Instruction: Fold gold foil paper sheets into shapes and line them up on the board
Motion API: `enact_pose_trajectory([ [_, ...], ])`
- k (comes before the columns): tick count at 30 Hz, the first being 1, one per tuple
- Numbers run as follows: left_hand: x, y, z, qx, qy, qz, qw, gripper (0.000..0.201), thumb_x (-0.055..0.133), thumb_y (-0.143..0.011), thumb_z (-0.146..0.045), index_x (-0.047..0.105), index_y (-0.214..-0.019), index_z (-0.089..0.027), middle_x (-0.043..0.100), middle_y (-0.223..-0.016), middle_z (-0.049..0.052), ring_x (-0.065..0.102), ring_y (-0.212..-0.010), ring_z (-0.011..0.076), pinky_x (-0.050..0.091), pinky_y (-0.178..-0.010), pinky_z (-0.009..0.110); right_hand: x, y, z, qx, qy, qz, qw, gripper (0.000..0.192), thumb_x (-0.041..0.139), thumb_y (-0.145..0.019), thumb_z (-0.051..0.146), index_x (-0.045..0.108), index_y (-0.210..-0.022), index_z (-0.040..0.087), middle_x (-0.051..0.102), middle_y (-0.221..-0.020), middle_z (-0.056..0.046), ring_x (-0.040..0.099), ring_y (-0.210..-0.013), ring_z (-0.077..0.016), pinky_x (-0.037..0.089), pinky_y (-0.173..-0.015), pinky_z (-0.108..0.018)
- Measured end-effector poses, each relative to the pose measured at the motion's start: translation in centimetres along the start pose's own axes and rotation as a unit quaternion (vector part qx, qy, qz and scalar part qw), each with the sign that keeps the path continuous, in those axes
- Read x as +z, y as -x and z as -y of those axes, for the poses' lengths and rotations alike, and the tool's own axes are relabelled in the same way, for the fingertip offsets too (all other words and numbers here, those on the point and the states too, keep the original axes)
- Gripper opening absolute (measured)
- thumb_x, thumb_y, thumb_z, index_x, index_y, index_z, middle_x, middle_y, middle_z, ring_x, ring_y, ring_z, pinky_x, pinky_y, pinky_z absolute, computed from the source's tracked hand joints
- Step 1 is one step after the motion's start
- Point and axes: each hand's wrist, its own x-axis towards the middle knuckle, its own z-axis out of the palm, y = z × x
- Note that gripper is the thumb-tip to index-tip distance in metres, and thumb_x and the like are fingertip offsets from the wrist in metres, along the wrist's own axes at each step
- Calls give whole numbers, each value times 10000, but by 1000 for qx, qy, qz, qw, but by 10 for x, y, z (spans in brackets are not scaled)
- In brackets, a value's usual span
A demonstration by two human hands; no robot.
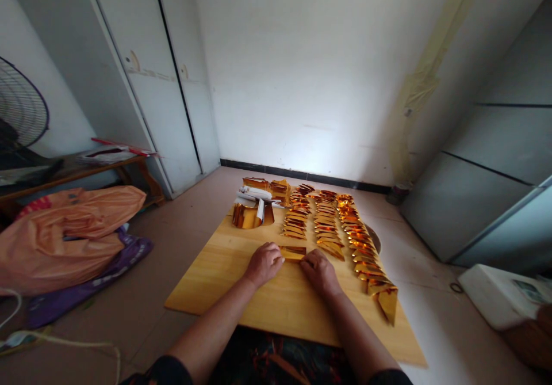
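A small rectangle of shiny gold foil paper [294, 252] lies low over the wooden board, stretched between my two hands. My left hand [264, 264] pinches its left end with curled fingers. At the opposite end, my right hand [319, 271] grips the near right corner. Beyond the hands, folded gold foil pieces [330, 227] stand in several tightly packed rows on the board's right half. To the far left of the board are a curved stack of gold foil sheets [245, 216] and some white paper [255, 193].
The wooden board [207, 281] sits low above the tiled floor. An orange plastic bag [73, 235] and a purple bag [129, 258] lie on the left, near a wooden bench [142, 172] and a fan [21, 103]. A white box [504, 296] is at right.
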Motion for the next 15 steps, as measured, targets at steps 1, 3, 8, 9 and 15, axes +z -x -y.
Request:
enact_pose_trajectory([
  [1,0,0,0,-3,2,1,1000,197,507,-810,-170,623,-652,-183,615,-791,38,554,-808,149,439,-757,258,-1,-1,1,5,2,2,1000,224,487,-881,247,684,-785,201,619,-850,-28,576,-815,-129,412,-743,-195],
  [3,1,-1,0,-15,1,1,1000,231,478,-826,-168,627,-651,-181,608,-777,36,556,-797,143,437,-751,251,-1,-2,4,16,5,3,1000,251,468,-897,267,675,-775,194,618,-840,-28,580,-799,-122,405,-728,-188],
  [8,6,-1,4,-29,2,-7,1000,209,494,-800,-159,645,-657,-181,598,-750,31,556,-772,140,437,-729,251,1,-6,5,48,32,-8,998,228,471,-888,264,643,-761,186,607,-810,-19,573,-758,-114,379,-679,-180],
  [9,6,-1,5,-26,4,-6,1000,184,511,-783,-153,648,-662,-181,601,-755,31,557,-774,142,439,-729,253,2,-6,5,50,32,-8,998,209,482,-875,257,641,-758,187,605,-806,-17,570,-754,-114,376,-675,-180],
  [15,0,7,3,27,-24,5,999,99,620,-680,-144,664,-749,-200,647,-963,42,547,-919,189,434,-844,319,0,-2,2,12,15,11,1000,163,553,-745,174,673,-848,217,571,-823,-7,547,-775,-123,369,-676,-180],
])
